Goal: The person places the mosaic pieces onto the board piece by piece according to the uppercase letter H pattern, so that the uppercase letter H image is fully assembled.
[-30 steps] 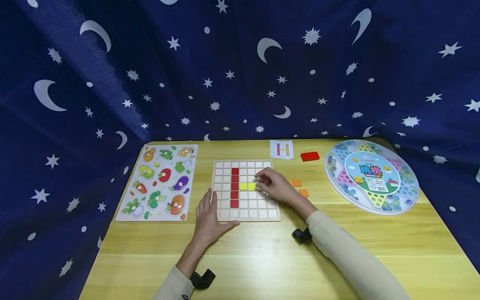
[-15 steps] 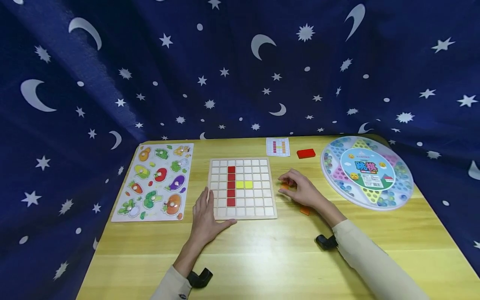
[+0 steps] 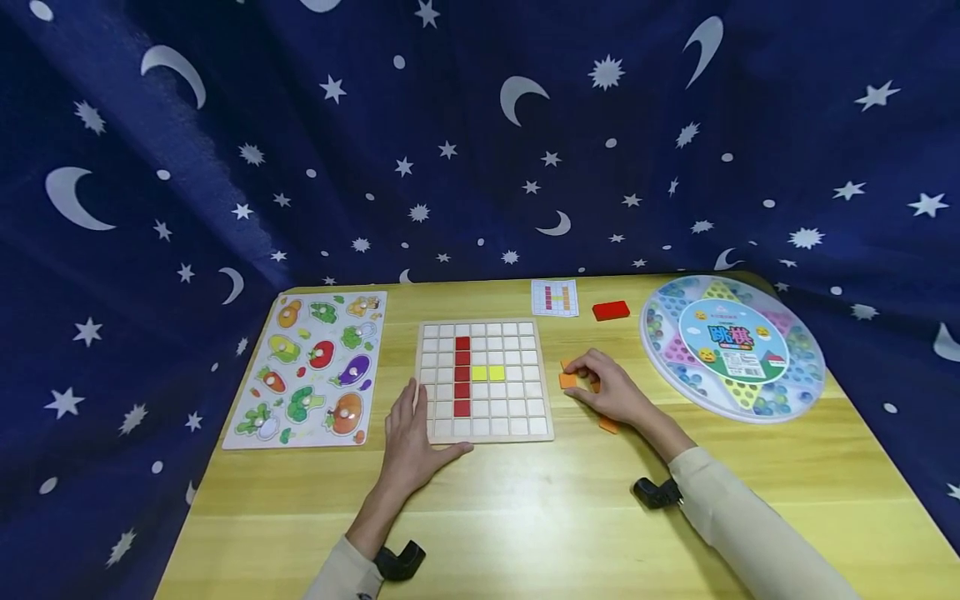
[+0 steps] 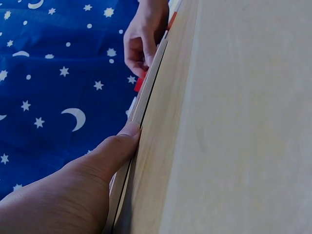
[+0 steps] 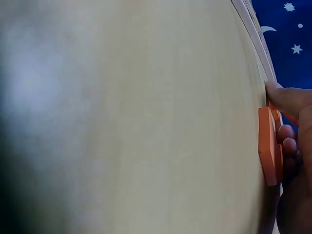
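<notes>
A square wooden grid board (image 3: 548, 412) lies on the table with red tiles (image 3: 462, 375) in a column and two yellow tiles (image 3: 488, 373) beside it. My left hand (image 3: 408, 442) rests at the board's near left corner, its fingers along the left side and the thumb on the front edge. To the right of the board, my right hand (image 3: 611, 390) pinches an orange tile (image 3: 567, 381) between thumb and index finger, close to the table. Other orange tiles lie around and partly under that hand; one orange tile (image 5: 269, 146) shows beside its curled fingers in the right wrist view.
A pattern card (image 3: 555, 298) lies behind the board, with a red block (image 3: 611, 311) next to it. A vegetable puzzle board (image 3: 300, 375) is on the left, and a round Chinese checkers set (image 3: 798, 392) on the right. Star-patterned cloth (image 3: 450, 217) hangs behind the table.
My right hand has left the yellow tiles on the board and moved right to the orange tiles, where one now shows at its fingertips. My left hand stays at the board's corner.
</notes>
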### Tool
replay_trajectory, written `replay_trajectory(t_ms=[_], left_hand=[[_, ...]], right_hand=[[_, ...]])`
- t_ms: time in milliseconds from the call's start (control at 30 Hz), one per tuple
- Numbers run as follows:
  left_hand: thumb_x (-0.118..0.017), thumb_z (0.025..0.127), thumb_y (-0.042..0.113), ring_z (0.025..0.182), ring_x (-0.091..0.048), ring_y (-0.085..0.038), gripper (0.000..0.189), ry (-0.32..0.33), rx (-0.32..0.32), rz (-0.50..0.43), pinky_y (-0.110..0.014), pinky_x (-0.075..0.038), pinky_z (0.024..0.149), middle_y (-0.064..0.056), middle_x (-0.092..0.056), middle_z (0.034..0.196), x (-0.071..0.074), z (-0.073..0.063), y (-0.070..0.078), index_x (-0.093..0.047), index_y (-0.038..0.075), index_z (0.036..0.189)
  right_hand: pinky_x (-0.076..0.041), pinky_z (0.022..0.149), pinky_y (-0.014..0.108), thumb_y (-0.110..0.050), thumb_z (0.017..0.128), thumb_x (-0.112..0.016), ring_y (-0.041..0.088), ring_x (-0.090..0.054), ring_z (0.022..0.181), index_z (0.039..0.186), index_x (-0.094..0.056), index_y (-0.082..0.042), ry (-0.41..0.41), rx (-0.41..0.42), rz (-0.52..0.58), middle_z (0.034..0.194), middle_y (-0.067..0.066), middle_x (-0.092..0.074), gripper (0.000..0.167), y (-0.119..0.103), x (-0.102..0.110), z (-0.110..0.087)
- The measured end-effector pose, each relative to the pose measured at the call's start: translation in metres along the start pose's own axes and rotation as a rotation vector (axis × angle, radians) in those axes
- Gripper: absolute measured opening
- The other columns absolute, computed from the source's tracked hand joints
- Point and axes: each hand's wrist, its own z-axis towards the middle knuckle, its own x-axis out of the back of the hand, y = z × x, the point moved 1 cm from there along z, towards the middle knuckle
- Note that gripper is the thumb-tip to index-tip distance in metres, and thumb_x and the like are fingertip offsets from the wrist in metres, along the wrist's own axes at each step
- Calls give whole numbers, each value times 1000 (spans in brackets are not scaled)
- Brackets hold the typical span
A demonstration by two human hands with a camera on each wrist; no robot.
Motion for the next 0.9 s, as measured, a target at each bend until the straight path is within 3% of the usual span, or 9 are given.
replay_trajectory(t_ms=[333, 900], left_hand=[[-85, 62, 60, 144, -18, -40, 125, 3, 0, 2, -52, -21, 107, -20, -17, 160, 1, 0, 0, -26, -3, 152], [-85, 62, 61, 144, -18, -40, 126, -6, 9, 4, -53, -19, 108, -21, -16, 160, -1, 0, 1, -26, -3, 152]], right_hand=[[-42, 72, 22, -12, 79, -82, 13, -49, 82, 98, -66, -9, 1, 8, 16, 92, 3, -56, 25, 2, 0, 1], [-39, 72, 20, -13, 80, -81, 13, -47, 82, 101, -67, -8, -24, -5, 56, 92, 4, -55, 25, 7, 0, -1]])
